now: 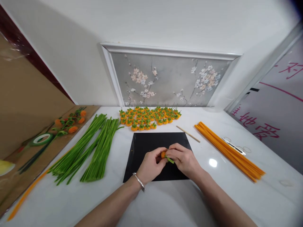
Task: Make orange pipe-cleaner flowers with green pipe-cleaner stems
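Above the black mat (139,142), my left hand (151,164) pinches a small orange chenille ball (163,154) between thumb and fingers. My right hand (182,159) closes on a short green chenille stem (170,160) that sticks out beside the ball. Fingers of both hands meet around this piece and hide part of it. Beyond the mat stand rows of small orange chenille fruits (148,119) with green leafy tops and thin stalks.
Green chenille stems (97,154) lie in bundles at left, orange ones (227,149) at right. Near the latter are tweezers (234,147) and a thin wooden stick (188,134). Cardboard (26,151) at far left bears green tape (42,139) and an orange-fruited branch (71,122).
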Tool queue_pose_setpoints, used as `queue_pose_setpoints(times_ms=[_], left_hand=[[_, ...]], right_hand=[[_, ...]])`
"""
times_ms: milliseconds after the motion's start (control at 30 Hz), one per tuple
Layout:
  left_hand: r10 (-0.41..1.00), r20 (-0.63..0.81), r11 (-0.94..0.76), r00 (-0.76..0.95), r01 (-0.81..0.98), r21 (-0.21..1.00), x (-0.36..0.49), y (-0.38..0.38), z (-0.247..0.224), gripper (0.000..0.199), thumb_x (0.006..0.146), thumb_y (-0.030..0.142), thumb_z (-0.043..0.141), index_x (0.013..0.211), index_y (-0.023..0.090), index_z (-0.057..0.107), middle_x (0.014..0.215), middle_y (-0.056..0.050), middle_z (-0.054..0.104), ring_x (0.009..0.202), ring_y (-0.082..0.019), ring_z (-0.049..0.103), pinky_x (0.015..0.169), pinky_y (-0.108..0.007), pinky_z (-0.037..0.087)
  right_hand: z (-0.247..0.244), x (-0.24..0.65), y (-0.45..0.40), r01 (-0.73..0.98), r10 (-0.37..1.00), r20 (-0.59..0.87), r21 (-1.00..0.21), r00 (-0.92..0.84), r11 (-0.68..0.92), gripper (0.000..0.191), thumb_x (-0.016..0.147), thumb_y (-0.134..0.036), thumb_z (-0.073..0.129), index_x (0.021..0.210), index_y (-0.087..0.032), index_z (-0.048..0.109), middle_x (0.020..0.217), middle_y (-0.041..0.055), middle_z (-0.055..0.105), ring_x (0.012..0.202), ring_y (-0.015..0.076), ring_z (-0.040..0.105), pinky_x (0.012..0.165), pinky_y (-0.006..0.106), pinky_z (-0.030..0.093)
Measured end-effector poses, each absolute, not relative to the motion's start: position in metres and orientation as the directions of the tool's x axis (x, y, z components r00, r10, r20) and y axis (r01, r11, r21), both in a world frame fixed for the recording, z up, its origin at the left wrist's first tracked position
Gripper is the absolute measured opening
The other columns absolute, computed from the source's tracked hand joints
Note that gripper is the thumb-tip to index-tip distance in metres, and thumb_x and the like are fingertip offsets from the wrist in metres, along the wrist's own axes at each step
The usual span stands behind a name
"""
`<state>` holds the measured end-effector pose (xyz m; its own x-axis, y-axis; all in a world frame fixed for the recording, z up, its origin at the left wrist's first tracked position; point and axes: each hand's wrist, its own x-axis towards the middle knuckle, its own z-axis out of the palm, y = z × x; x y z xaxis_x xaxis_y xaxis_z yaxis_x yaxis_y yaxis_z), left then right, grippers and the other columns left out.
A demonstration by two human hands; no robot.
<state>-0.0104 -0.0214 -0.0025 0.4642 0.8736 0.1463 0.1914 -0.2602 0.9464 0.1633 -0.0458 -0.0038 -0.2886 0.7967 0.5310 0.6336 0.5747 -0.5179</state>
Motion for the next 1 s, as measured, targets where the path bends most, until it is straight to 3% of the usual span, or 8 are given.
queue_pose_setpoints(times_ms=[133,433,600,700,800,900,1000], left_hand=[[0.881,0.157,-0.287,0.446,0.241,0.927,-0.009,-0.023,-0.002,0.033,0.079,0.019,0.059,0.111,0.021,0.068,0.089,-0.005,0.071,0.079,-0.020,0.066,0.076,-0.028,0.053],[0.894,0.161,-0.281,0.418,0.243,0.929,-0.007,-0.026,-0.002,0.027,0.077,0.019,0.060,0.102,0.021,0.072,0.078,-0.002,0.069,0.072,-0.019,0.063,0.072,-0.027,0.052],[0.902,0.152,-0.248,0.405,0.196,0.949,-0.006,-0.025,0.001,0.027,0.076,0.018,0.062,0.100,0.021,0.073,0.083,-0.003,0.071,0.073,-0.019,0.063,0.070,-0.026,0.051],[0.902,0.082,-0.126,0.424,0.076,0.989,-0.005,-0.024,0.003,0.026,0.075,0.021,0.067,0.100,0.019,0.073,0.086,-0.004,0.071,0.079,-0.019,0.063,0.074,-0.028,0.051],[0.910,-0.077,0.145,0.408,-0.137,0.980,-0.005,-0.023,0.007,0.033,0.071,0.028,0.075,0.102,0.016,0.071,0.094,-0.006,0.071,0.089,-0.020,0.064,0.084,-0.032,0.052],[0.916,-0.190,0.295,0.353,-0.273,0.916,-0.006,-0.022,0.011,0.037,0.069,0.036,0.078,0.098,0.014,0.071,0.096,-0.009,0.071,0.093,-0.021,0.064,0.090,-0.036,0.051],[0.931,-0.199,0.296,0.305,-0.318,0.901,-0.006,-0.020,0.012,0.037,0.069,0.042,0.077,0.092,0.014,0.070,0.093,-0.009,0.070,0.092,-0.020,0.064,0.088,-0.036,0.052]], right_hand=[[-0.004,0.164,-0.045,0.666,0.809,0.503,-0.495,-0.304,0.558,0.024,0.092,-0.013,0.043,0.087,-0.021,0.064,0.092,0.0052,0.061,0.077,0.0133,0.060,0.071,0.024,0.051],[-0.002,0.158,-0.046,0.789,0.719,0.562,-0.177,-0.409,0.588,0.021,0.087,-0.007,0.042,0.079,-0.019,0.057,0.081,0.0067,0.061,0.074,0.0184,0.055,0.064,0.027,0.044],[-0.001,0.156,-0.046,0.800,0.718,0.555,-0.148,-0.419,0.581,0.021,0.086,-0.007,0.043,0.079,-0.019,0.059,0.081,0.0068,0.062,0.074,0.0184,0.056,0.066,0.029,0.046],[0.000,0.160,-0.045,0.771,0.734,0.598,-0.286,-0.321,0.570,0.021,0.090,-0.012,0.043,0.090,-0.020,0.062,0.092,0.0072,0.064,0.081,0.0175,0.061,0.072,0.028,0.050],[0.002,0.167,-0.043,0.694,0.750,0.656,-0.501,-0.086,0.518,0.018,0.092,-0.018,0.044,0.095,-0.021,0.062,0.098,0.0079,0.064,0.086,0.0172,0.064,0.076,0.028,0.053],[0.004,0.169,-0.044,0.615,0.828,0.558,-0.674,0.060,0.410,0.014,0.091,-0.026,0.049,0.086,-0.021,0.062,0.078,0.0044,0.065,0.066,0.0162,0.064,0.059,0.027,0.052],[0.002,0.162,-0.047,0.497,0.943,0.331,-0.820,0.011,0.282,0.016,0.088,-0.032,0.055,0.079,-0.021,0.060,0.056,-0.0023,0.060,0.046,0.0127,0.059,0.045,0.022,0.047]])
